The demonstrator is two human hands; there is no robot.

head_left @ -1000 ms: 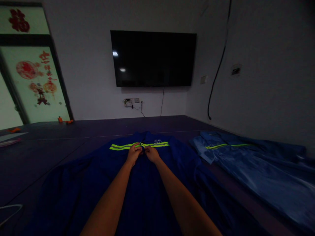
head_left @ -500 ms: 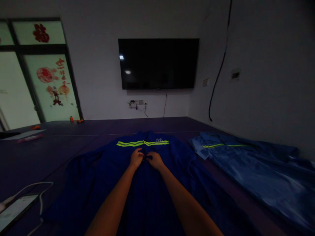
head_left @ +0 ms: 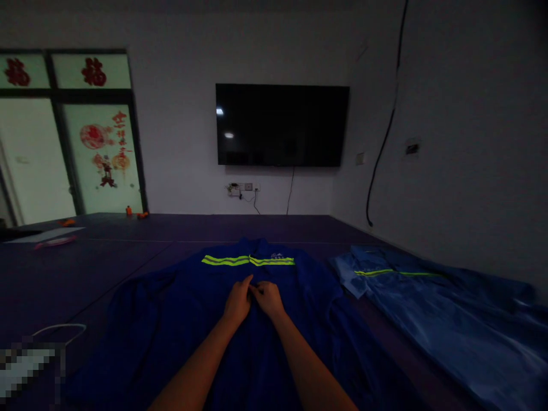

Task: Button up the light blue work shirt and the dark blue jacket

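A dark blue work jacket [head_left: 180, 319] with a yellow-green reflective stripe [head_left: 248, 261] lies spread flat on the dark purple floor in front of me. My left hand [head_left: 237, 301] and my right hand [head_left: 269, 299] meet at the jacket's front closure, below the stripe. Both hands have fingers curled and pinched on the fabric edges at the centre line. Whether a button or a zipper is between them is too dark to tell.
A second, lighter blue jacket [head_left: 428, 308] lies to the right along the wall. A black TV [head_left: 282, 124] hangs on the far wall above a socket with cables [head_left: 242, 188]. A white cable [head_left: 60, 330] lies at lower left. Small orange items [head_left: 137, 214] sit by the glass door.
Both hands have moved down the jacket's front, from right at the reflective stripe to a spot well below it. The view has tilted and shifted slightly.
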